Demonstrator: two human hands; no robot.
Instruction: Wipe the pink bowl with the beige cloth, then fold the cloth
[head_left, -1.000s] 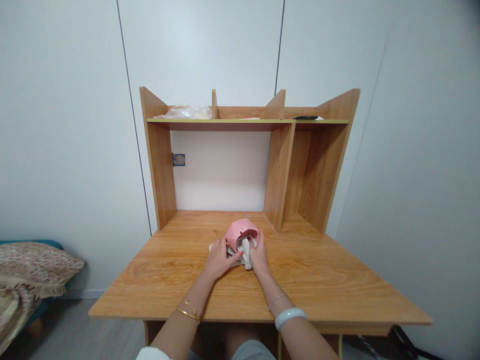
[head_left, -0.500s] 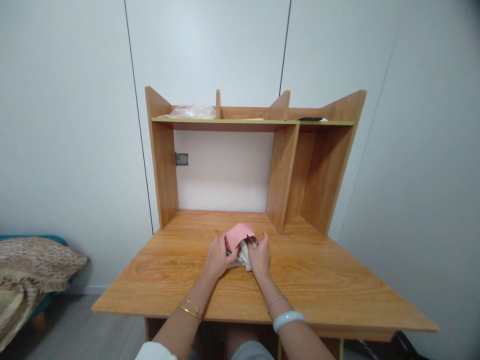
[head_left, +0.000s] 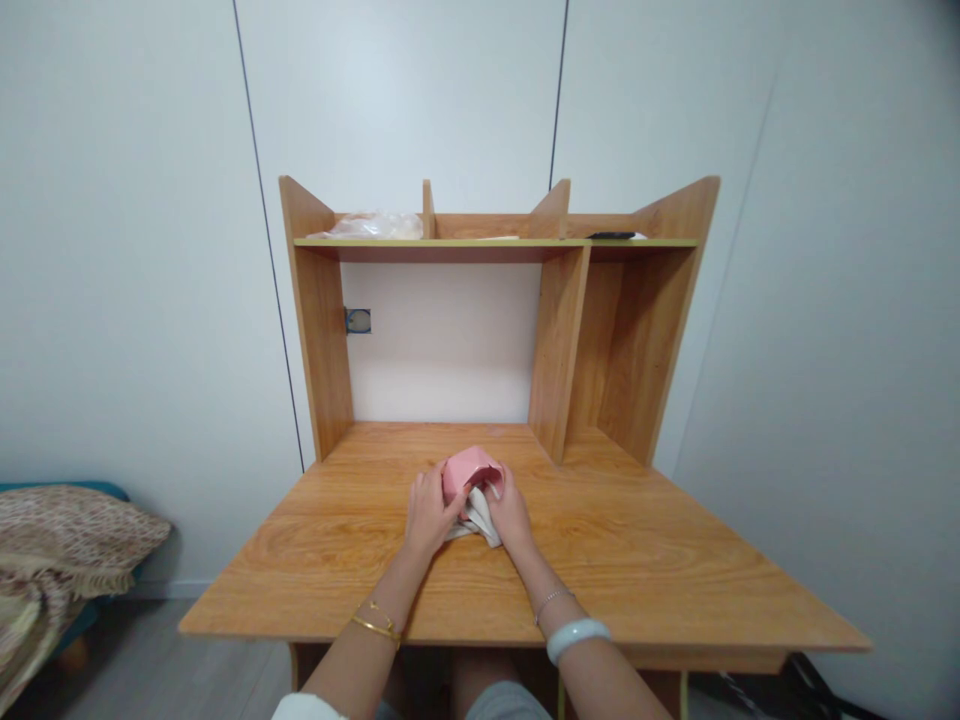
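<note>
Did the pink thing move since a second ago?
Yes. The pink faceted container has shifted slightly left, farther from the desk hutch's tall inner upright panel.

- Open desktop [head_left: 645,560] gives passage at 9 and 3 o'clock from the pink vessel [head_left: 470,466].
- The left hand [head_left: 427,508] blocks 8, the right hand [head_left: 511,510] 4; cloth [head_left: 482,518] (pale, crumpled) fills 6.
- At 12, room beneath the shelf [head_left: 450,252], between the side panel [head_left: 324,350] at 10 and divider [head_left: 556,350] at 1.
</note>
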